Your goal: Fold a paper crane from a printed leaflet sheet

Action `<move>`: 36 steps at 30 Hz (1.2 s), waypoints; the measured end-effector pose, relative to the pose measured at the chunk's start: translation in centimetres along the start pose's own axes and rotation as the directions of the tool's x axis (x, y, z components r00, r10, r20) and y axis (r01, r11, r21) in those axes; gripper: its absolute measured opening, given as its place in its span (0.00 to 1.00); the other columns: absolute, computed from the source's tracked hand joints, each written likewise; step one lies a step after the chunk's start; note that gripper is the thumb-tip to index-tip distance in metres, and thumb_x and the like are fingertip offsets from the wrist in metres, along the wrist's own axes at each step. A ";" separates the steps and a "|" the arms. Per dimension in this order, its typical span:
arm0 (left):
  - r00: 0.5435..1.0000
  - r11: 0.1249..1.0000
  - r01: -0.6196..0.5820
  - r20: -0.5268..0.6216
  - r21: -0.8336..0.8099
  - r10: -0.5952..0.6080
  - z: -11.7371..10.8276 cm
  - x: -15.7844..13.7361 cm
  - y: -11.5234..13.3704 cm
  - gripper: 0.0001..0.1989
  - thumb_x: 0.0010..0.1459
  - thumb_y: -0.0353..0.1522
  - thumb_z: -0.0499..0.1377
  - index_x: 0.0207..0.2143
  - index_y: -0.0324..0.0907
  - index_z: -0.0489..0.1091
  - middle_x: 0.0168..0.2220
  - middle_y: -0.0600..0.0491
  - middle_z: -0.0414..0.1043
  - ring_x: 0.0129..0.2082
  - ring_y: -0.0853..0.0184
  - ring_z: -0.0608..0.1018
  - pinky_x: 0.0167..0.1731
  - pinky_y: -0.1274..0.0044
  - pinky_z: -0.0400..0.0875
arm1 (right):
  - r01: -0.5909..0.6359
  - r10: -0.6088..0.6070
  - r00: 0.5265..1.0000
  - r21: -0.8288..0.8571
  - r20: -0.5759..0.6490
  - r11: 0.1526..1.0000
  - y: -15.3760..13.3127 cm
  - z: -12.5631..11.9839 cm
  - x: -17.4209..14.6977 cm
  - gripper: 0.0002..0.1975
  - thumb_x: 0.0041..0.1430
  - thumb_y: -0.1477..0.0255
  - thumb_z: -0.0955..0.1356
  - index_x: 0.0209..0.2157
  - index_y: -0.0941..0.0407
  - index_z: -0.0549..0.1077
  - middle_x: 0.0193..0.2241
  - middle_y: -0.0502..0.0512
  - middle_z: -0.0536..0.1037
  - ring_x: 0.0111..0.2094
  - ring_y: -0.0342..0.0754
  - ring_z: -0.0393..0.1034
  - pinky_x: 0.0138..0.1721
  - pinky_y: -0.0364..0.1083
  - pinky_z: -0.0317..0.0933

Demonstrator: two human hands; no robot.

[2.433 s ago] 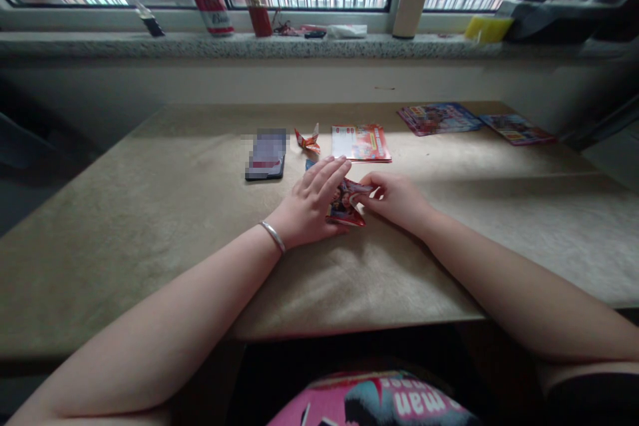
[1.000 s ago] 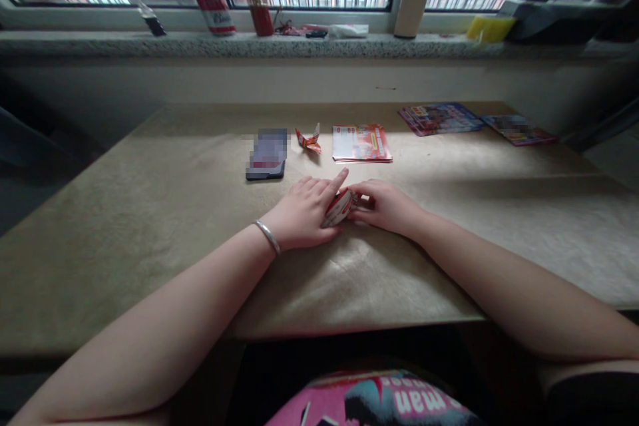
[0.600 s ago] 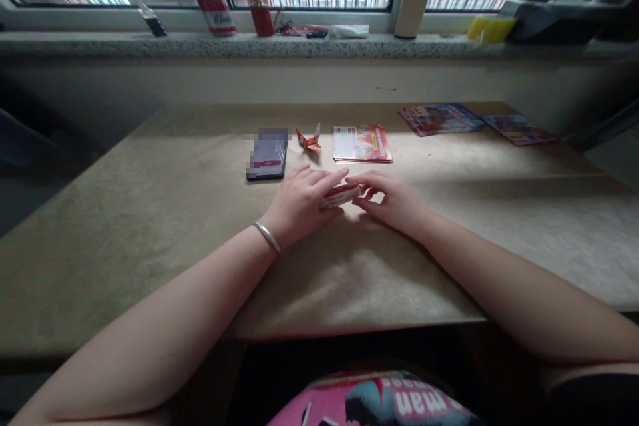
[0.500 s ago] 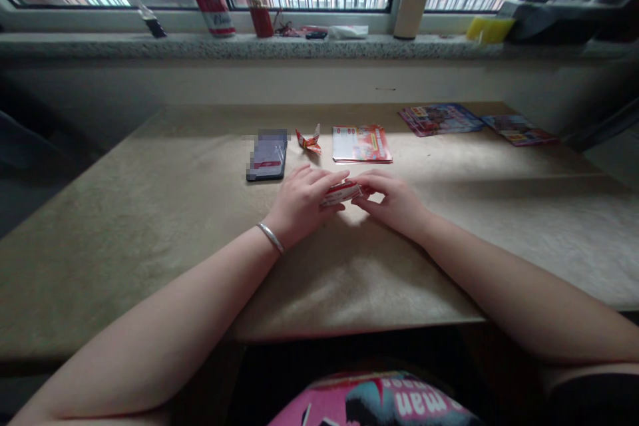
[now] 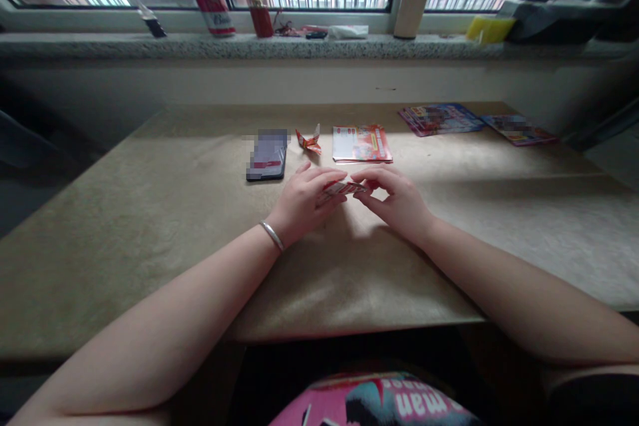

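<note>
A person sits at a pale, mottled table (image 5: 164,213), both forearms stretched forward over its near edge, the hands meeting close to the middle. Between them is a small piece of folded paper (image 5: 343,190), red and white, held low above the tabletop. The left hand (image 5: 307,196) lies across its left part, fingers close together on top and thumb beneath, so that the paper is clasped in the narrow gap between. The right hand (image 5: 397,193) has the other end pinched between the thumb and the bent forefinger, which curve round to leave a small rounded opening behind the tips. The folds themselves are hard to make out, since the fingers cover much of the paper and it is seen nearly edge-on. A silver bracelet (image 5: 272,235) circles the left wrist. Beyond the left hand lies a phone (image 5: 268,156), its screen blurred out; to its right stands a folded paper figure (image 5: 310,144) with pointed, upturned ends, and next comes a neat stack of printed sheets (image 5: 362,144) in white and orange-red. Farther off, near the right back corner, are a fanned pile of blue and purple leaflets (image 5: 444,118) and another, smaller pile (image 5: 519,130) just beside it. On the speckled window sill (image 5: 299,48) a red and white can (image 5: 214,10) leans slightly.
</note>
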State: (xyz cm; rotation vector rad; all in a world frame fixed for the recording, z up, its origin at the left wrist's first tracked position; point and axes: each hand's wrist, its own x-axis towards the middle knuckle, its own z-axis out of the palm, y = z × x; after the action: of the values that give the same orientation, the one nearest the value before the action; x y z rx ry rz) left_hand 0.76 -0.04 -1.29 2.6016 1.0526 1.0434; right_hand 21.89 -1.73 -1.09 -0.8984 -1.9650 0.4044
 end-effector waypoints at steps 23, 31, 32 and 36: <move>0.984 0.961 0.005 -0.167 -0.275 -0.053 -0.4 -0.3 0.1 0.21 0.68 0.44 0.47 0.44 0.42 0.75 0.43 0.49 0.78 0.44 0.65 0.78 0.54 0.68 0.65 | 0.009 -0.007 0.988 0.008 -0.156 1.000 0.0 0.1 -0.1 0.01 0.57 0.72 0.70 0.33 0.53 0.73 0.32 0.51 0.75 0.34 0.43 0.70 0.31 0.44 0.69; 0.961 0.981 -0.017 -0.273 -0.192 -0.036 -0.5 0.0 0.0 0.12 0.65 0.38 0.55 0.39 0.44 0.77 0.39 0.52 0.80 0.39 0.67 0.79 0.52 0.71 0.68 | 0.212 -0.213 0.963 -0.022 -0.167 0.977 -0.3 -0.2 0.2 0.03 0.58 0.74 0.70 0.34 0.51 0.75 0.34 0.52 0.76 0.36 0.45 0.71 0.32 0.46 0.69; 0.958 0.978 -0.022 -0.283 -0.206 -0.038 -0.5 0.0 0.1 0.12 0.65 0.38 0.56 0.39 0.43 0.77 0.39 0.52 0.80 0.39 0.67 0.79 0.48 0.73 0.70 | 0.232 -0.236 0.958 -0.043 -0.162 0.972 -0.3 -0.3 0.2 0.03 0.58 0.74 0.70 0.33 0.51 0.75 0.35 0.52 0.77 0.37 0.45 0.72 0.35 0.47 0.70; 0.946 0.965 -0.067 -0.322 -0.255 -0.019 -0.8 0.1 0.7 0.08 0.63 0.34 0.58 0.38 0.43 0.77 0.38 0.52 0.80 0.38 0.69 0.79 0.42 0.76 0.72 | 0.231 -0.250 0.954 -0.124 -0.164 0.965 -0.5 -0.4 0.2 0.02 0.58 0.74 0.70 0.31 0.52 0.74 0.35 0.53 0.78 0.38 0.47 0.73 0.41 0.50 0.70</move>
State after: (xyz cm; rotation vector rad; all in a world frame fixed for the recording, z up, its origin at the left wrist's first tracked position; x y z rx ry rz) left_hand 0.63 -0.61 -0.36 2.2869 0.8689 1.5393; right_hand 21.94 -1.99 -0.43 -0.7206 -1.9129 0.0778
